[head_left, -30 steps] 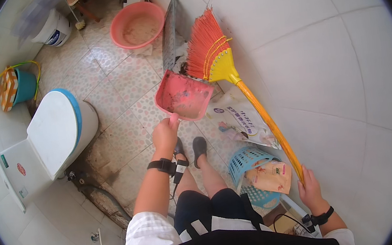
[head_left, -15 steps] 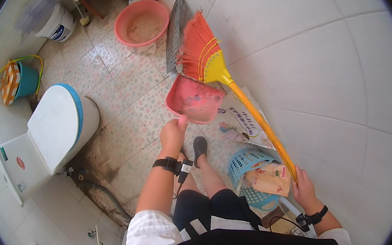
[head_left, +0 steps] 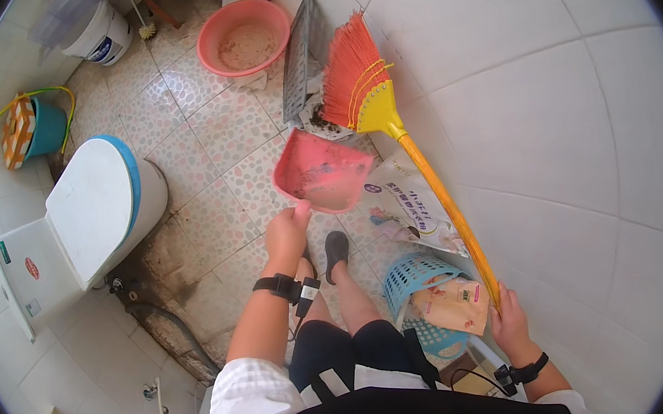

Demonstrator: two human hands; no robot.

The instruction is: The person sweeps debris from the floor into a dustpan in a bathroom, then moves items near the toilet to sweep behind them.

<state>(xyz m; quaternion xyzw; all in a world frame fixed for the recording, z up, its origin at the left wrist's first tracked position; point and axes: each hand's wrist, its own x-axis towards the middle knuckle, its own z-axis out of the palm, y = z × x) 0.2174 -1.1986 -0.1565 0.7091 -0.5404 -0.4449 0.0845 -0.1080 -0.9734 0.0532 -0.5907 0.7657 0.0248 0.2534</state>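
Observation:
My left hand (head_left: 289,232) is closed around the short handle of a pink dustpan (head_left: 323,171), whose pan points away from me with dark bits of dirt inside. In my right hand (head_left: 510,321) is the orange-yellow stick of a broom (head_left: 440,186). Its yellow collar and red bristles (head_left: 350,66) are at the far end, up against the right wall. Beside the bristle tips, just past the dustpan's front edge, lies a patch of dark debris (head_left: 321,118). A grey slotted panel (head_left: 300,63) leans on the wall next to it.
A white toilet (head_left: 99,209) stands at left. Farther back are a pink basin (head_left: 243,41), a white bucket (head_left: 104,37) and a teal bucket (head_left: 46,129). A white bag (head_left: 417,205) and a blue basket (head_left: 417,279) holding a beige packet (head_left: 453,303) line the right wall.
The broom head has shifted right, away from the dustpan, uncovering the dark debris by the panel. The dustpan has moved slightly left with my left hand.

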